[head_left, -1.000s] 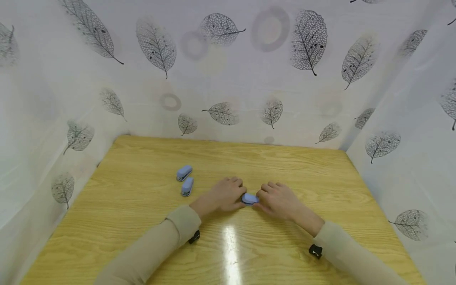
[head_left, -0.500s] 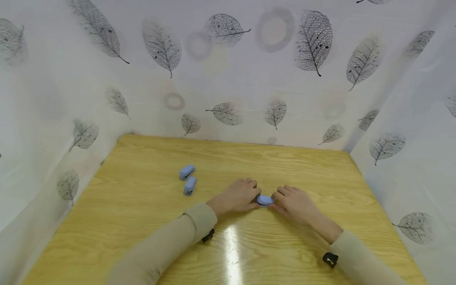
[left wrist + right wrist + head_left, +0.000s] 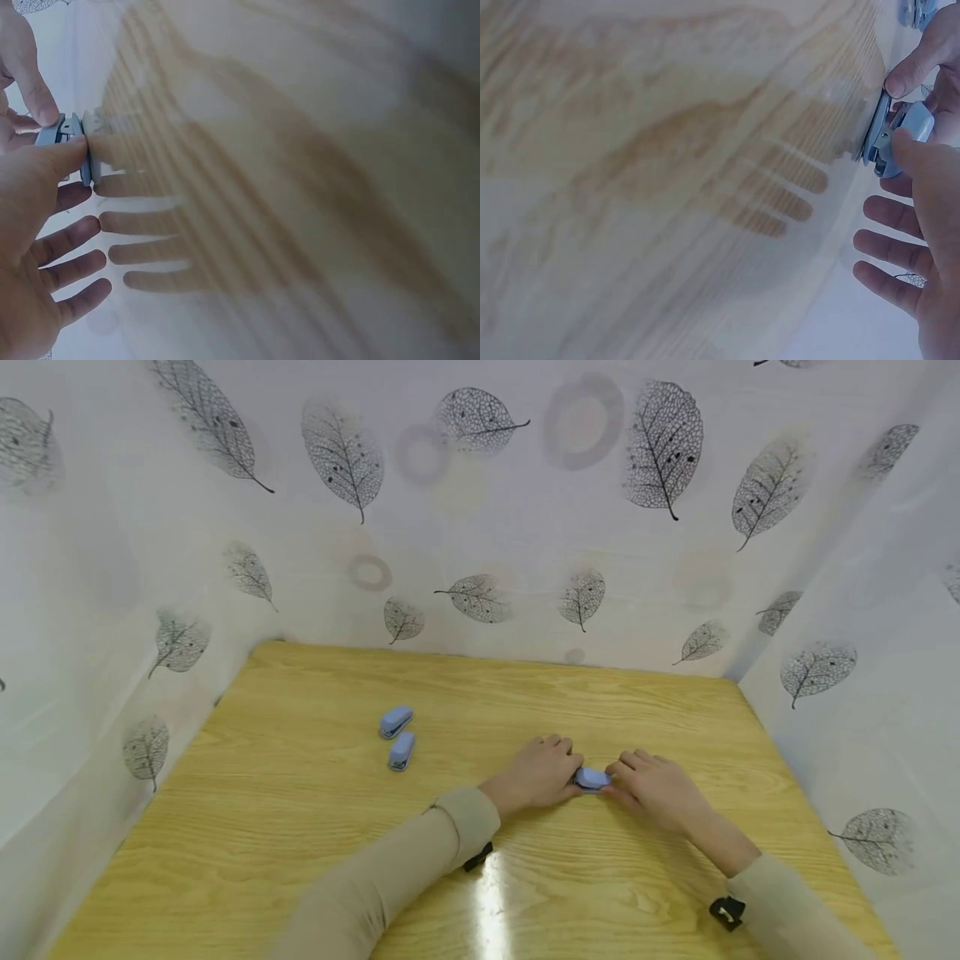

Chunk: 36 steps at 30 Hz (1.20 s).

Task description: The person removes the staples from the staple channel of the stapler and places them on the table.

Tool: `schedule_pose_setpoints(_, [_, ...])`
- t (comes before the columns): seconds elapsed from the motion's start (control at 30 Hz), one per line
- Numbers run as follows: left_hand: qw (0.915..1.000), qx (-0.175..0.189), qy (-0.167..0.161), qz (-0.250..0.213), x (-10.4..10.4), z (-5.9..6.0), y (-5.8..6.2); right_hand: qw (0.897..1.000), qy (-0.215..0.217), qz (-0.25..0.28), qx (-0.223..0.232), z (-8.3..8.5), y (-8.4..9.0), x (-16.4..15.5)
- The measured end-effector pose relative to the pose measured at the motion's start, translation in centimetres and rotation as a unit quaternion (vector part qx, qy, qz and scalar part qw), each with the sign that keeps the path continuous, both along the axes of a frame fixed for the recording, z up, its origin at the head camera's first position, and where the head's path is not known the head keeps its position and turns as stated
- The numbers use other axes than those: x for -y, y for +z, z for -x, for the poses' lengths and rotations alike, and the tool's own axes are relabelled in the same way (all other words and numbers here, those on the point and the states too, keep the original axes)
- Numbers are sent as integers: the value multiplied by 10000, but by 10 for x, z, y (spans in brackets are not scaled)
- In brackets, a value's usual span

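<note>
A small blue mini stapler (image 3: 592, 779) is held on the table between my two hands. My left hand (image 3: 542, 773) pinches its left end with thumb and index finger. In the left wrist view the other fingers spread just above the wood, below the stapler's base (image 3: 88, 154). At the opposite end my right hand (image 3: 660, 789) pinches with thumb and forefinger. The right wrist view shows the stapler's blue cover and metal parts (image 3: 913, 124) beside the right thumb. Two more blue mini staplers, one farther back (image 3: 396, 721) and one nearer (image 3: 402, 751), lie close together to the left.
The wood-grain table (image 3: 300, 827) reaches back to a pale curtain (image 3: 480, 510) with a leaf print. The curtain also hangs along the left and right sides. A strip of light reflects off the table's near middle.
Both hands have slid to the right along the table, taking the held stapler with them. The view has shifted slightly; the two other staplers stay where they lie.
</note>
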<state>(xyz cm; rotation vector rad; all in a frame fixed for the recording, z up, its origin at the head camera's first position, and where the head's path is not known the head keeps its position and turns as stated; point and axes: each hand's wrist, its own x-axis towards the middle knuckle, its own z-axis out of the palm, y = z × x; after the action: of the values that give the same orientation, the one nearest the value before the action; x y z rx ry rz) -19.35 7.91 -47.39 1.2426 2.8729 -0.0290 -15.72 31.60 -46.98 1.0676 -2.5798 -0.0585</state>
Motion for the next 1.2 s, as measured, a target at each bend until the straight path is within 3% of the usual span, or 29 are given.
schedule_pose_setpoints(0.43, [9974, 195, 581, -378, -14, -1, -8, 9986, -198, 323, 367, 4, -5, 12])
schedule_pose_setpoints(0.77, [9966, 378, 704, -196, -16, -1, -1, 9989, 381, 3, -280, 12, -2, 17])
schedule_pose_setpoints(0.97, [9959, 433, 748, -250, -16, -1, 1, 9984, 399, -210, -354, 12, -1, 18])
schedule_pose_setpoints(1.2, [9956, 454, 790, -216, -17, -1, 0, 9968, 584, -49, -542, 15, -5, 16])
